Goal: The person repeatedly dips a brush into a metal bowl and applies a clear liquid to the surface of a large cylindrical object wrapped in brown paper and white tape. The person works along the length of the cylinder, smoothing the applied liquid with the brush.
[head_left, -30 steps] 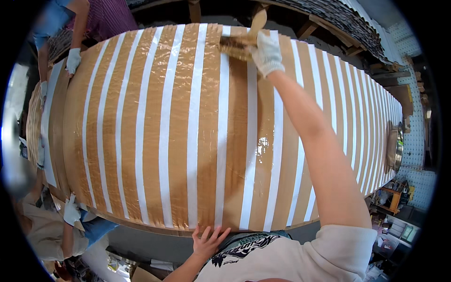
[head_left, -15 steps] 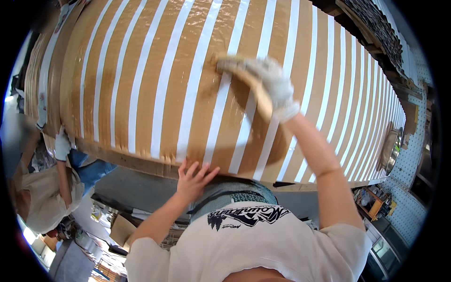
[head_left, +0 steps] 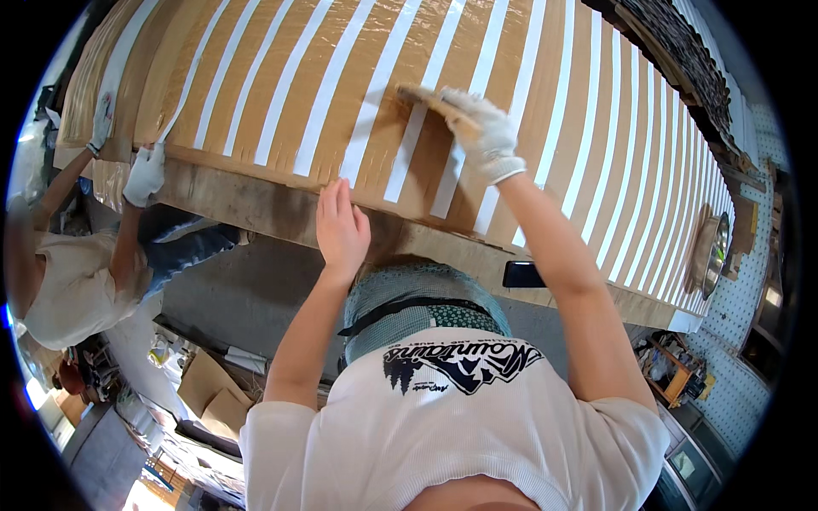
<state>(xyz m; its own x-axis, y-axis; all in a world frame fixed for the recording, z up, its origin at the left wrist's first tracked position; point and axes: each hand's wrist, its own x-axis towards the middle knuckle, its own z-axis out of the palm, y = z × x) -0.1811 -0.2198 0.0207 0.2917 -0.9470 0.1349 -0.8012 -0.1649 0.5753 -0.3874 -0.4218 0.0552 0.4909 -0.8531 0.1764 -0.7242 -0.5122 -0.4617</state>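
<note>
My right hand (head_left: 484, 136), in a pale work glove, grips a flat wooden brush (head_left: 426, 100). The dark tip of the brush is over a wide spread of overlapping brown sheets (head_left: 545, 136), which show as slanting brown bands between white strips. On the left part the brown surface looks wet and glossy. My left hand (head_left: 342, 230) is bare, its fingers stretched out side by side, with the fingertips at the near edge of the sheets. It holds nothing that I can see.
A co-worker's gloved hand (head_left: 145, 175) is at the sheets' left end. A black phone-like slab (head_left: 522, 274) lies on the wooden table edge (head_left: 273, 209) by my right forearm. A metal bowl (head_left: 714, 254) stands at the right end. Cardboard (head_left: 209, 387) leans below left.
My right hand and the brush have shifted slightly up. My left fingers have gone from spread to side by side. The co-worker's hand has moved to the sheets' edge, lifting a white strip. My view has shifted.
</note>
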